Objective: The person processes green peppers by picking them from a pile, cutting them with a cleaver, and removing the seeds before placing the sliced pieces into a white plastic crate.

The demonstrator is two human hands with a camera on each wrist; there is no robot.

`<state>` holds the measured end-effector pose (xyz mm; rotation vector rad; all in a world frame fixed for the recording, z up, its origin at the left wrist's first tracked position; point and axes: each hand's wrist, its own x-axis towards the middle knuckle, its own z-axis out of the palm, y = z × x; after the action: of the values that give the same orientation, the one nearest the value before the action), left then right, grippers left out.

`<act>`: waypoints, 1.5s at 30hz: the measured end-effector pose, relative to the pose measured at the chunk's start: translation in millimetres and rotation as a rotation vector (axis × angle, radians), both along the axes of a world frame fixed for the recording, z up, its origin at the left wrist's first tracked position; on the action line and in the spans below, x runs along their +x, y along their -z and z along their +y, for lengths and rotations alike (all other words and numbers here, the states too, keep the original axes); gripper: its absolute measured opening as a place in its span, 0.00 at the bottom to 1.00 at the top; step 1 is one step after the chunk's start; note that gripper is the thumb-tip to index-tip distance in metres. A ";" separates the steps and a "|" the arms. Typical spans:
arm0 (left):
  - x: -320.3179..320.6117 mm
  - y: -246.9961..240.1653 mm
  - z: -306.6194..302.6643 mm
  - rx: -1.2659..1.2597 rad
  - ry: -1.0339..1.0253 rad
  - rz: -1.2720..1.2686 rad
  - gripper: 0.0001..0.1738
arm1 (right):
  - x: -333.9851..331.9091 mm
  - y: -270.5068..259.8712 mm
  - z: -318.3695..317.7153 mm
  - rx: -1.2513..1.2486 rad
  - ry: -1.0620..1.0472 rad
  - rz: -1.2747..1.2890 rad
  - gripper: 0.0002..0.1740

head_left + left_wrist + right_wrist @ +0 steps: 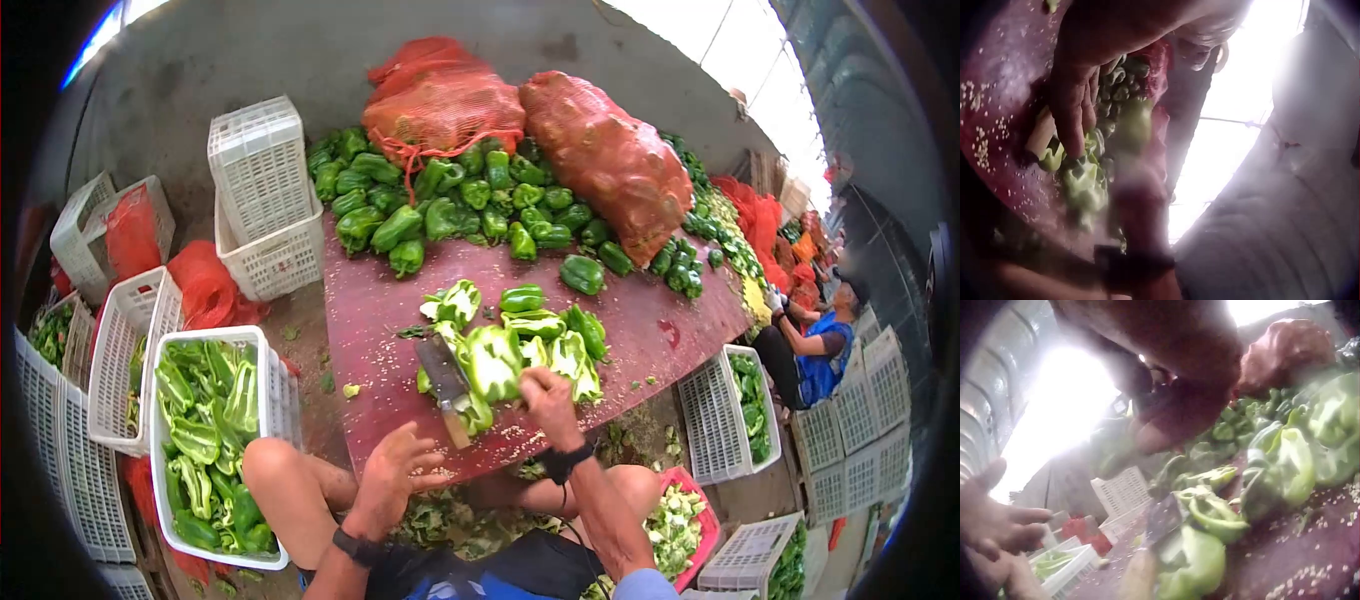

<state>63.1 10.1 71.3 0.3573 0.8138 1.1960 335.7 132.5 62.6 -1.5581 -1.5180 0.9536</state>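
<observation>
The head view alone shows the whole layout: two bulging red mesh sacks [445, 100] on a dark red table [390, 300], a heap of whole green bell peppers [400, 225] before them, a second person in a blue vest [828, 350] far right, and one red plastic basket of pale trimmings [680, 520]. The right wrist view includes one sack; it also catches one white plastic crate of cut green peppers [210, 440], which the left wrist view lacks.

Two hands are at work. The right hand [550, 403] grips one pale-fleshed, cut green pepper [493, 362] above the table; both wrist views blur this piece. The left hand [402, 468] is empty, fingers loosely spread, near one dark-bladed cleaver with a wooden handle [441, 366] lying on the table. Several more cut pieces lie beyond and beside it, too overlapped to count.
</observation>
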 end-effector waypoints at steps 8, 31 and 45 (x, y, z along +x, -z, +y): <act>17.0 39.1 0.6 0.092 0.184 -0.309 0.42 | -42.7 19.6 -89.6 0.230 -0.351 -0.074 0.14; 39.4 0.0 -28.0 0.474 0.070 0.522 0.41 | -81.4 37.1 -119.8 0.227 -0.254 0.057 0.37; 16.7 24.4 -34.9 0.206 -0.153 -0.281 0.44 | -66.8 -5.4 -119.4 -0.287 -0.274 0.845 0.24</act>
<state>79.8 -24.9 46.9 0.2897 0.4818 1.4411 268.9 13.1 68.0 -0.9060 -1.0078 1.7663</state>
